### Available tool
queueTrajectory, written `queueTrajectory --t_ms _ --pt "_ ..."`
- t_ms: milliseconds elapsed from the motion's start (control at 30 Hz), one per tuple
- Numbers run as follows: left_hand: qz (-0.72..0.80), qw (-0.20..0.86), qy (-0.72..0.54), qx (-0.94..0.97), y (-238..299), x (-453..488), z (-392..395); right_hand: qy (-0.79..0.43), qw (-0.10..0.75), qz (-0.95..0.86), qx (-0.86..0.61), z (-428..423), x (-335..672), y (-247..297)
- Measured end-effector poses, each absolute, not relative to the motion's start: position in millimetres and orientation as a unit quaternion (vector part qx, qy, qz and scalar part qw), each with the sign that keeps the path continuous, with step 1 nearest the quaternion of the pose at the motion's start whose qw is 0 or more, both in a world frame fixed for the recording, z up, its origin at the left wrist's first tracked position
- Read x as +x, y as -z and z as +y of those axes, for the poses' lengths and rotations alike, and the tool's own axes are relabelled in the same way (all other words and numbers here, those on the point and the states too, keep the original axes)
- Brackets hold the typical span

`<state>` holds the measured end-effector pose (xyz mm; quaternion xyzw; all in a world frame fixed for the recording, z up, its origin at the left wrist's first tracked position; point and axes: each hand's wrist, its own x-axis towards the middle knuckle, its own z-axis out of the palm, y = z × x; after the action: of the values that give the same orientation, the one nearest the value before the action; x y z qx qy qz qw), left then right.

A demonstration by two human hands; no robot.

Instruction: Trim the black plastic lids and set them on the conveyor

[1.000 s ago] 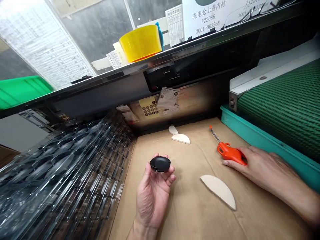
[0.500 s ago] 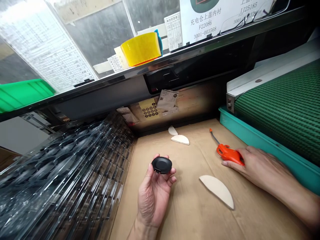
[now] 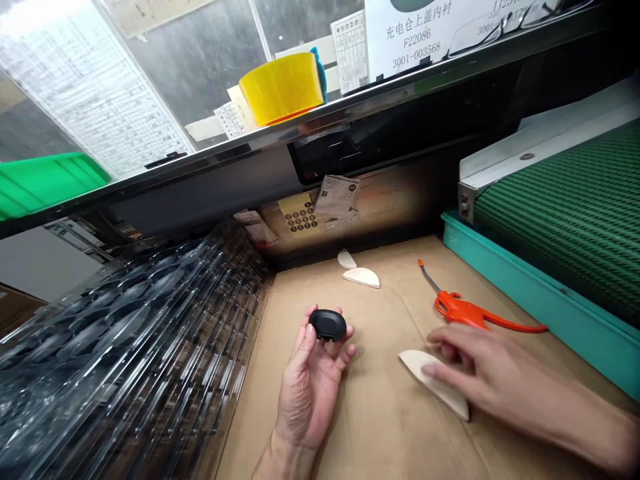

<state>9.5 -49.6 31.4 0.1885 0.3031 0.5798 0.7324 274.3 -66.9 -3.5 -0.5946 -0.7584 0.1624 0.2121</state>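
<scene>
My left hand [image 3: 315, 380] holds a small black oval plastic lid [image 3: 327, 325] by its edges, its hollow side up and a hinge-like tab towards me. My right hand [image 3: 475, 367] reaches over a cream half-moon pad [image 3: 435, 377] lying on the cardboard. Its thumb and forefinger are apart, with the thumb over the pad; whether it touches cannot be made out. Just beyond that hand lies an orange air blow gun [image 3: 457, 310] with a thin bent nozzle, partly hidden by the fingers. Two smaller cream pads [image 3: 363, 277] lie farther back.
Stacked clear plastic trays [image 3: 200, 347] fill the left side. On the right, a teal tray [image 3: 500, 273] sits beneath a green conveyor belt [image 3: 565, 207]. A shelf above carries a yellow tape roll [image 3: 283, 88], a green bin [image 3: 50, 183] and eyeglasses [image 3: 485, 37].
My right hand has let go of the air blow gun and moved left and nearer, over the large cream pad. My left hand keeps the black lid, shifted slightly right.
</scene>
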Motion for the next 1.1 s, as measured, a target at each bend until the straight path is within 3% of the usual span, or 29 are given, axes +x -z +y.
queueTrajectory --t_ms 100,267,433,567,767,1000,1100 --pt "0.321 0.726 -0.572 0.205 -29 12 -49 -0.207 0.191 -0.771 -0.571 -79 257 2" --pt "0.332 0.734 -0.545 0.233 -25 18 -52 -0.218 0.225 -0.757 -0.573 -78 254 5" --pt "0.337 0.751 -0.511 0.248 -19 25 -57 -0.283 0.338 -0.696 -0.567 -71 253 -6" --pt "0.333 0.765 -0.49 0.251 -15 30 -59 -0.401 0.419 -0.608 -0.542 -72 244 -16" --pt "0.319 0.779 -0.48 0.246 -11 35 -66 -0.568 0.419 -0.501 -0.502 -72 232 -8" --pt "0.331 0.78 -0.478 0.231 -10 38 -70 -0.599 0.403 -0.503 -0.475 -74 229 -5" --pt "0.332 0.779 -0.481 0.227 -10 39 -68 -0.56 0.403 -0.531 -0.493 -76 231 -7"
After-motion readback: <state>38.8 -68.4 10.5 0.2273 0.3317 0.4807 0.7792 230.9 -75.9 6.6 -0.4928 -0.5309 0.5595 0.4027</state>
